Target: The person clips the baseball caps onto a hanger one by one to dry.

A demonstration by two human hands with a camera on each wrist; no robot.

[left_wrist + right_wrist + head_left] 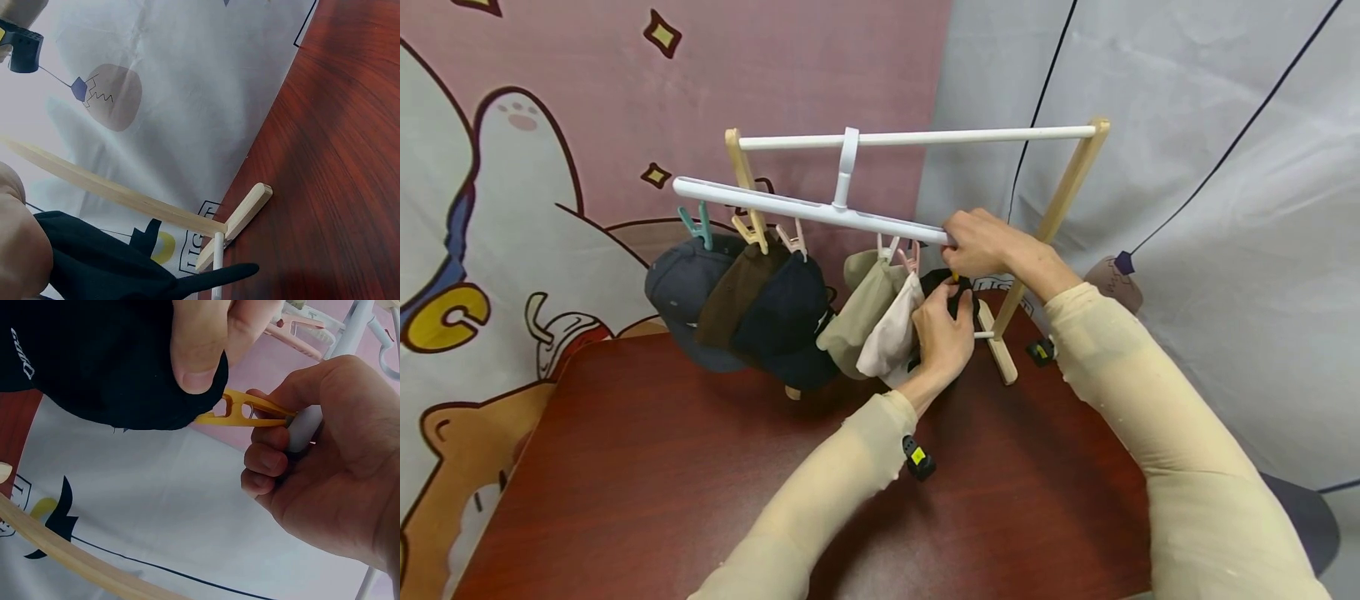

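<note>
A white clip hanger (760, 197) hangs by its hook from a rack's top bar, tilted down to the right. My right hand (988, 243) curls round its right end and pinches the handles of a yellow clothespin (240, 407). That clothespin's far end meets the edge of a black cap (94, 369). My left hand (946, 329) holds this cap between thumb and fingers, just below the clothespin. Left of it, a pale pink cap (891, 333) and a beige cap (859, 321) hang from pink and white clothespins.
Navy (790, 312), brown (730, 304) and grey-blue (681, 279) caps hang at the hanger's left. The rack's wooden right leg (1060, 196) stands beside my right hand. Below is a red-brown table (700, 467), with a printed curtain (850, 67) behind.
</note>
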